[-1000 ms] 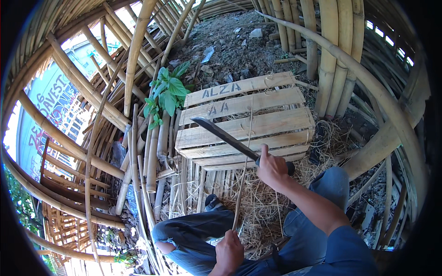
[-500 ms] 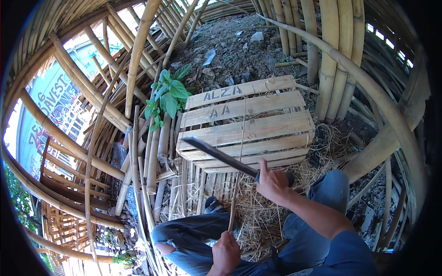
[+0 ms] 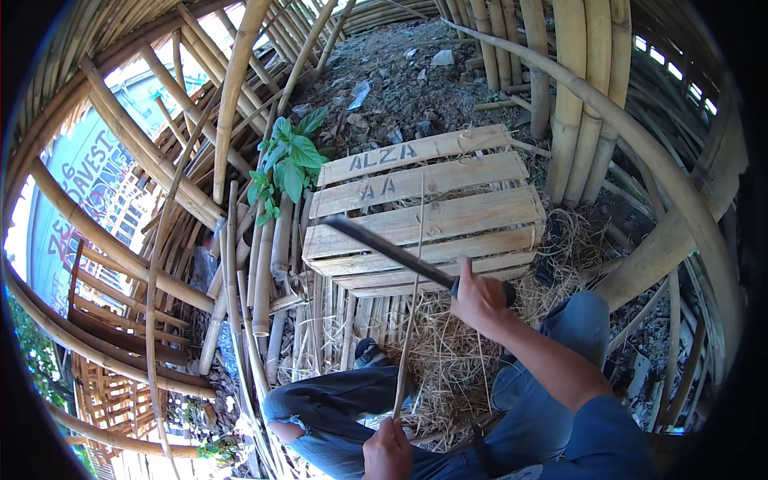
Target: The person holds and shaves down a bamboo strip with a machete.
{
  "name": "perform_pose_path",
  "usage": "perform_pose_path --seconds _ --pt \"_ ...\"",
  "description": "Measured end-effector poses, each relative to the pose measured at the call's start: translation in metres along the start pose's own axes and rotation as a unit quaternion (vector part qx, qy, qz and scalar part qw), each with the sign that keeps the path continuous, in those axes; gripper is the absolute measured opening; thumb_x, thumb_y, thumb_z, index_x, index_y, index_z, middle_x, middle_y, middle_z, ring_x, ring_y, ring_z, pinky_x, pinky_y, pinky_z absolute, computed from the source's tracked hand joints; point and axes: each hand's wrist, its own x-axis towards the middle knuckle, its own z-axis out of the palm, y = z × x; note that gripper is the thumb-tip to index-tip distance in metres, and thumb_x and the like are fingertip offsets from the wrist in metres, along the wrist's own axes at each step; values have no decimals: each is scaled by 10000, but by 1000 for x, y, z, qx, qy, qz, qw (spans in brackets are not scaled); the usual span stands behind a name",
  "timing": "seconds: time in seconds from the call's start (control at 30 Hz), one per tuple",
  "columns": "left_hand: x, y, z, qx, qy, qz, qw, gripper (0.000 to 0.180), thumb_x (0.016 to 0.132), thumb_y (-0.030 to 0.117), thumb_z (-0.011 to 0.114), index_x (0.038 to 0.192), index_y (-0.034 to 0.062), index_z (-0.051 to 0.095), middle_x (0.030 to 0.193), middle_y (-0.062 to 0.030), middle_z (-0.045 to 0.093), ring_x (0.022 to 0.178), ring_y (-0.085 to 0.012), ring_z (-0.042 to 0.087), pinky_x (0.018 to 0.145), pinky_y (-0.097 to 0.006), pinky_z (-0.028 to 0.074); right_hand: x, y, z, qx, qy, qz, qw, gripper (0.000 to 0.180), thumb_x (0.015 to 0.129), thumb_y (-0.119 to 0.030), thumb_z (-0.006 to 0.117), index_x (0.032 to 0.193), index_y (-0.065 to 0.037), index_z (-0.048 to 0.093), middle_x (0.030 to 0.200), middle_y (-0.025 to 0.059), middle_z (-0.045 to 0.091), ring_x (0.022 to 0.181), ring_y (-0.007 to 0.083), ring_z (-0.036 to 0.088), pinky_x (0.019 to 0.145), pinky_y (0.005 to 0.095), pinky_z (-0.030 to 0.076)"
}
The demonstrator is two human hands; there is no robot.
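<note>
step: shaving a thin bamboo strip (image 3: 412, 296) with a long dark blade (image 3: 392, 252), by the look of it
left hand (image 3: 390, 450): closed round the strip's lower end, by the knee
right hand (image 3: 478, 298): closed on the blade's handle, blade crossing the strip over the wooden crate (image 3: 424, 212)
next move: calls for a steady, shallow-angled stroke along the strip, I judge
count: one strip, one blade, one crate, two hands
</note>
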Motion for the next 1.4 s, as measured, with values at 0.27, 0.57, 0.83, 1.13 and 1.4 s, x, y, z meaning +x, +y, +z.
perform_pose_path --seconds 0.27,0.57,0.83,1.13,1.4 --pt "-7 6 -11 12 23 -14 1000 43 875 53 473 850 22 489 682 -233 567 648 -418 583 518 -464 444 -17 -7 1 1 -10 7 1000 470 741 -101 645 1085 22 350 664 202 626 610 353 652 514 462 510" --pt "-30 -26 -31 177 -55 44 982 85 886 88 476 955 49 508 728 -243 579 685 -458 569 575 -510 442 -1 5 -3 25 26 69 997 595 712 -120 670 1182 5 329 665 192 618 610 375 632 589 487 494" --pt "-44 -48 -36 221 -88 50 970 94 889 100 484 973 66 510 773 -243 586 697 -449 571 571 -517 431 12 26 -6 -1 63 97 993 523 723 -115 650 1132 -2 345 667 191 623 603 384 627 582 482 500" --pt "-77 -129 -37 172 -21 60 983 136 914 139 472 1010 63 530 783 -140 594 656 -290 572 559 -443 441 23 36 -14 -10 77 110 991 552 698 -125 664 1129 -6 340 673 199 624 624 390 629 612 482 503" --pt "-88 -156 -56 440 -65 240 863 184 879 61 464 1040 14 540 921 -139 551 833 -269 523 702 -388 431 12 30 -9 -9 62 116 991 504 715 -123 657 1093 3 349 678 222 621 622 393 634 602 489 507"
